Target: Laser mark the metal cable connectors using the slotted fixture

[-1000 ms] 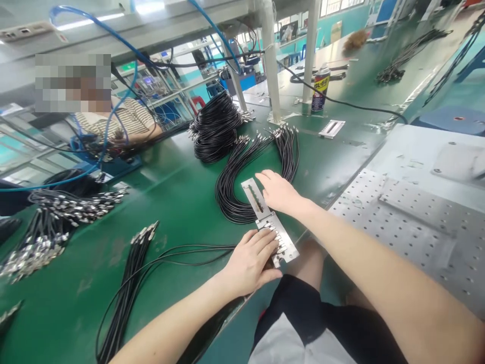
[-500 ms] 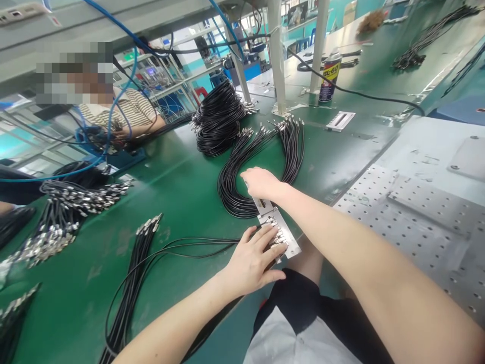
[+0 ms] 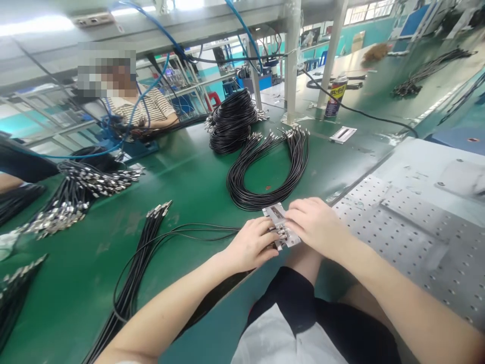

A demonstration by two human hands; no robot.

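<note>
Along the near edge of the green bench top (image 3: 197, 184), the left hand (image 3: 250, 243) lies palm down with fingers bent together over a metal fixture (image 3: 281, 222), while the right hand (image 3: 313, 225) arches in opposite, curled fingertips at the fixture's slotted plate (image 3: 282, 210); whether either one pinches or merely presses, I cannot tell. Silver cable ends (image 3: 282, 232) sit in the fixture, their black cables (image 3: 215, 225) trailing left, and farther back a spray can (image 3: 335, 98) stands upright, contents hidden. Lengthwise, the fixture slants from far left to near right.
</note>
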